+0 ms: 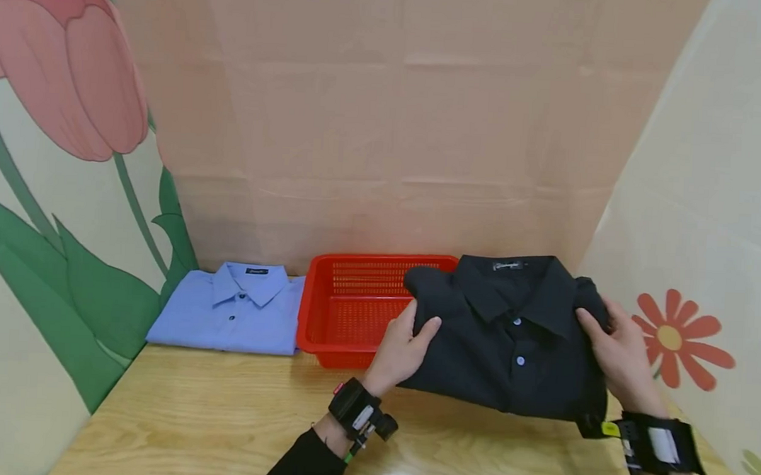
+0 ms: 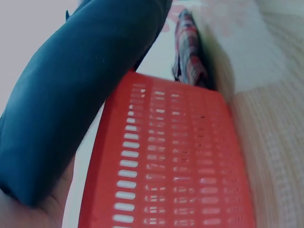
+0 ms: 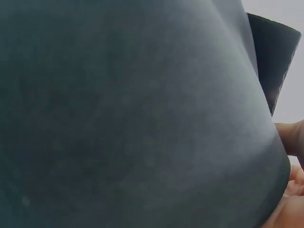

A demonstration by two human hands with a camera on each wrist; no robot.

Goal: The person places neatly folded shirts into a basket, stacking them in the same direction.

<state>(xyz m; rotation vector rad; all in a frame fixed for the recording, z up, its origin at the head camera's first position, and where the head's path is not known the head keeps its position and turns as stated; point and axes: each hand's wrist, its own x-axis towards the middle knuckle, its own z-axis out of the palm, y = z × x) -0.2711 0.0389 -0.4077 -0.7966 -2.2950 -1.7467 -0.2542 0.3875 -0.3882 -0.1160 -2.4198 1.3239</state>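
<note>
A folded black shirt (image 1: 478, 341), collar at the top and two light buttons showing, is held tilted above the table by both hands. The left hand (image 1: 403, 352) grips its left edge, thumb on the front and the other fingers mostly hidden. At the opposite edge the right hand (image 1: 620, 354) pinches the cloth, thumb in front. In the left wrist view the shirt (image 2: 71, 90) bulges beside the left hand (image 2: 47, 204). Dark cloth (image 3: 142, 118) fills most of the right wrist view, with part of the right hand (image 3: 290, 180) at its right edge.
A red slotted basket (image 1: 314, 302) stands behind the left hand, partly hidden by the shirt; its side (image 2: 178, 156) shows close up. Left of it lies a folded blue shirt (image 1: 224, 323). Plaid cloth (image 2: 190, 52) appears beyond the basket. Printed sheets flank the wooden table (image 1: 232, 415).
</note>
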